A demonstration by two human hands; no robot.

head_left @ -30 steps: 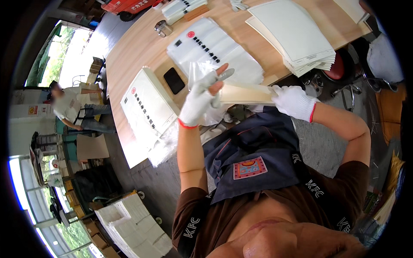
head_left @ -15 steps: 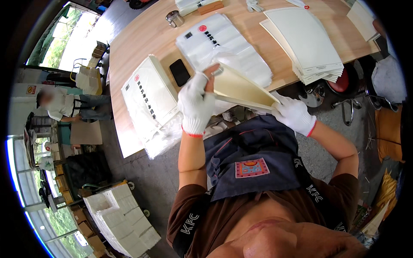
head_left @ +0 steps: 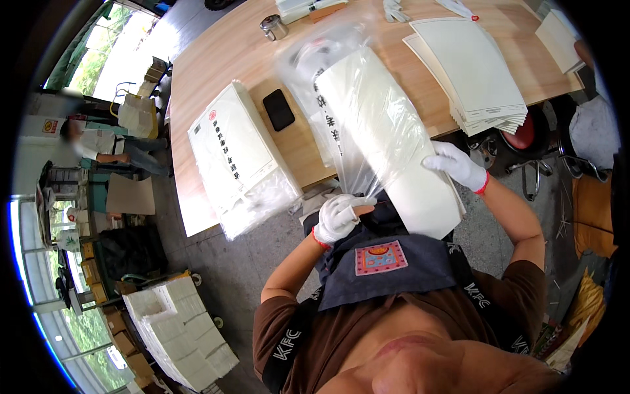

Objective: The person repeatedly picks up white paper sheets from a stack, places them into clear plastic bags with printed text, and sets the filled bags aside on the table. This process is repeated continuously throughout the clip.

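A cream-coloured paper stack (head_left: 425, 197) slants across the table's near edge, its far part inside a clear plastic bag (head_left: 369, 172) and its near end sticking out over my apron. My left hand (head_left: 338, 218), in a white knitted glove with a bare fingertip showing, is closed on the bag's mouth and pulls the film taut. At the stack's right edge, my gloved right hand (head_left: 457, 166) grips the paper, thumb side uppermost; its lower fingers are partly hidden. More printed clear bags (head_left: 308, 62) lie flat beneath the stack.
A filled printed bag (head_left: 243, 141) lies at the left, beside a black phone (head_left: 279, 109). Farther back stands a metal cup (head_left: 273, 27). Fanned cream sheets (head_left: 469, 72) overhang the table's right edge, near a red stool (head_left: 520, 134). Another person (head_left: 108, 146) stands far left.
The paper stack has swung down flat onto the bags, and film now covers its far part. My left hand has moved down toward me, onto the bag's mouth; my right hand stays at the stack's edge.
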